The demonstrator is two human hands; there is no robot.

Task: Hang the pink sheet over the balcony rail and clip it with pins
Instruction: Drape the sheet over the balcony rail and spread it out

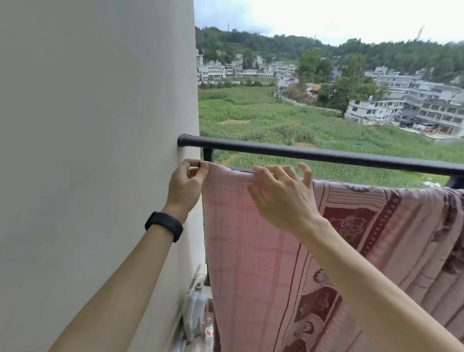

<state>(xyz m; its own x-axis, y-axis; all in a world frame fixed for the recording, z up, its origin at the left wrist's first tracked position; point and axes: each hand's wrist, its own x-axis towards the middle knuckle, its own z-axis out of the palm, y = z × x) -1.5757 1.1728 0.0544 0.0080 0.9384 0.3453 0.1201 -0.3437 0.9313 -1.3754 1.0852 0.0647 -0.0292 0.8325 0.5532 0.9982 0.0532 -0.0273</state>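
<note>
We see the left hand (186, 186) pinching the pink sheet (252, 242) corner below the rail (318, 154), the right hand (282, 198) spread open, pins hidden.

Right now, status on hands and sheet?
Left hand pinching sheet corner. Right hand open, on its top edge. Sheet draped on lower bar, below rail. No pins visible.

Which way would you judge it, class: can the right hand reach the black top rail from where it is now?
Probably yes. The right hand rests open on the pink sheet just below the black top rail, with nothing between them.
</note>
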